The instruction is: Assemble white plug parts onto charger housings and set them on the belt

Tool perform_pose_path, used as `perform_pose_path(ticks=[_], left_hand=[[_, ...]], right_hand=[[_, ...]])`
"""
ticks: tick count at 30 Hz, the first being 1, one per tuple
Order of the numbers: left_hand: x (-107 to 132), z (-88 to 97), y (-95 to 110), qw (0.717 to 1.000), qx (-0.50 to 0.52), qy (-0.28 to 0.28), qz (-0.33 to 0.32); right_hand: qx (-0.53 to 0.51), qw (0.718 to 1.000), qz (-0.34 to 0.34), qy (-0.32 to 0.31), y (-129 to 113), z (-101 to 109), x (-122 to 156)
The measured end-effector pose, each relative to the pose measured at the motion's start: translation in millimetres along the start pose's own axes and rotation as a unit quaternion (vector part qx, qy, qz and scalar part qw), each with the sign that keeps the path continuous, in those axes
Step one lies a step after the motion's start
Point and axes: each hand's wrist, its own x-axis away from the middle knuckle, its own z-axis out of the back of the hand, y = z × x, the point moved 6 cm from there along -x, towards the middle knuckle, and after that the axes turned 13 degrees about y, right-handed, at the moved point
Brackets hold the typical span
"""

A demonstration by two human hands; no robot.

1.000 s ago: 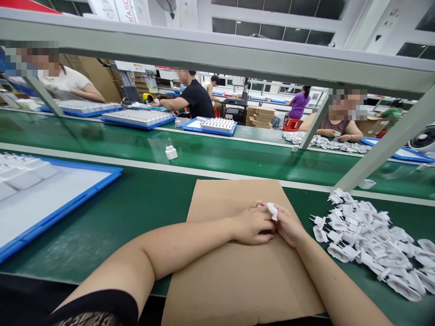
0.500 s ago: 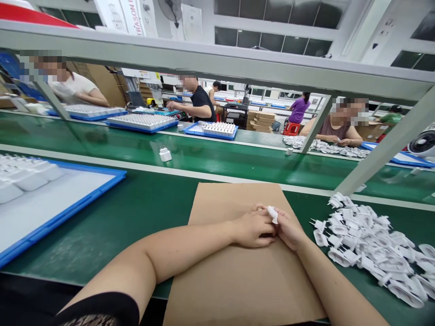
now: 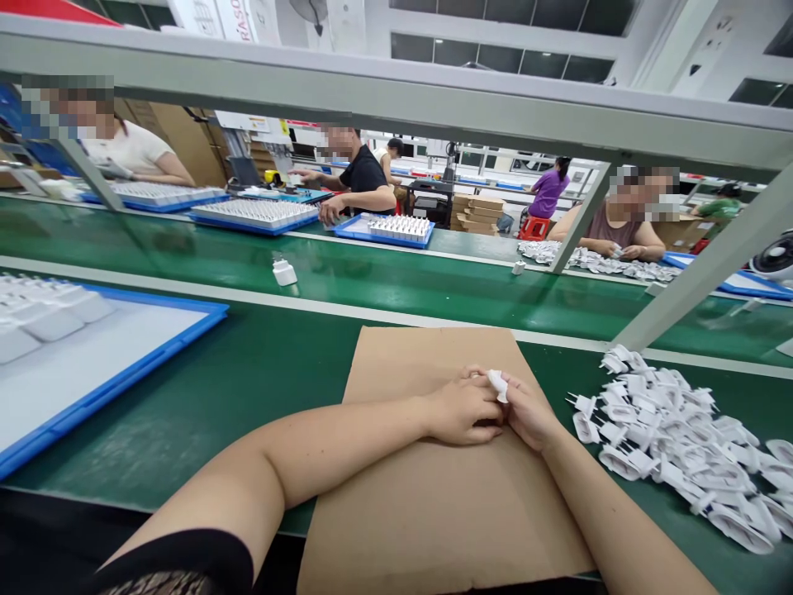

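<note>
Pinched a small white part [image 3: 497,385] between the curled fingertips of the left hand [image 3: 462,409] and the right hand [image 3: 526,415], both closed narrowly on it and touching each other. Held it just above a brown cardboard sheet [image 3: 427,496], near the sheet's middle, with both wrists resting on the board. Had the sheet lying flat on the green surface [image 3: 248,388]. Sat with a loose pile of white plug parts [image 3: 675,430] on the surface just right of the sheet, apart from the right hand. Had a blue-rimmed tray [image 3: 124,368] holding white blocks well off to the left. Faced 1 white charger [image 3: 284,272] standing alone on the far green belt [image 3: 402,289]. Saw beyond it a person in a black shirt [image 3: 363,178] reaching over blue trays.
</note>
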Motion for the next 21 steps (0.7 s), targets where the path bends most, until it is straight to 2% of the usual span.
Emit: perform_pose_path(ticks=[21], left_hand=[[-0.2, -0.3, -0.4, 1.000, -0.001, -0.005, 0.006]], right_hand=[[0.002, 1.000, -0.003, 0.009, 0.8, 1.3, -0.3]])
